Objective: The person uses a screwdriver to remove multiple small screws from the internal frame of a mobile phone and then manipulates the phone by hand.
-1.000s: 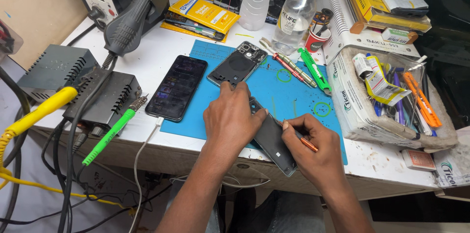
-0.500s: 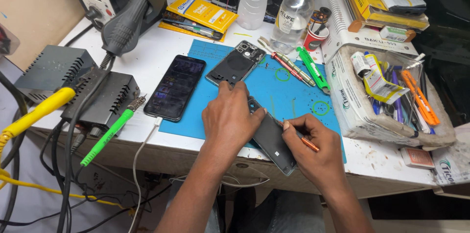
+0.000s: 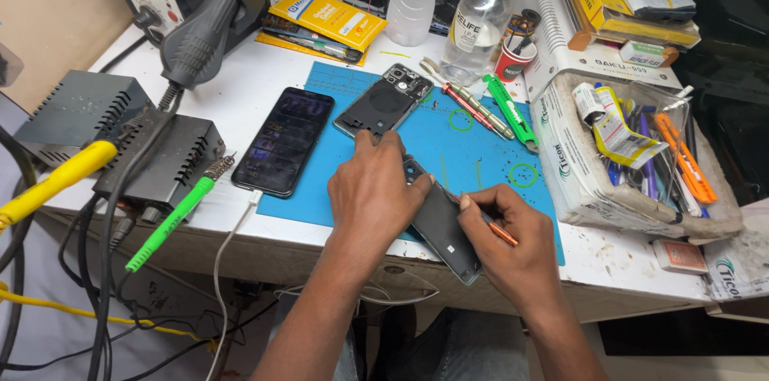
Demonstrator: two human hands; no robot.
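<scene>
From my head camera, looking down: my left hand [image 3: 372,193] lies palm down, fingers spread forward, pressing on the upper end of the dark, flat phone body [image 3: 439,221] that lies slantwise on the blue rubber work mat [image 3: 473,153] at the near edge of the white bench [image 3: 240,92]. My left forearm comes up from the bottom of the frame, wrist straight. My right hand [image 3: 513,249] sits just beside it, fingers curled and pinched tight round a thin orange-handled tool [image 3: 501,230], its front end hidden against the phone's right edge. Thumb and forefinger meet at the phone's side; the wrist bends inward. Both hands are close together, on either side of the phone, not touching each other.

Further up the mat lies a grey phone back cover with a camera cutout [image 3: 383,102]. Left of it a black phone with a dark screen [image 3: 284,141] rests half on the mat, a white cable [image 3: 232,245] running from its lower end. To the right sits a clear plastic tray of pens and tubes [image 3: 641,157].
</scene>
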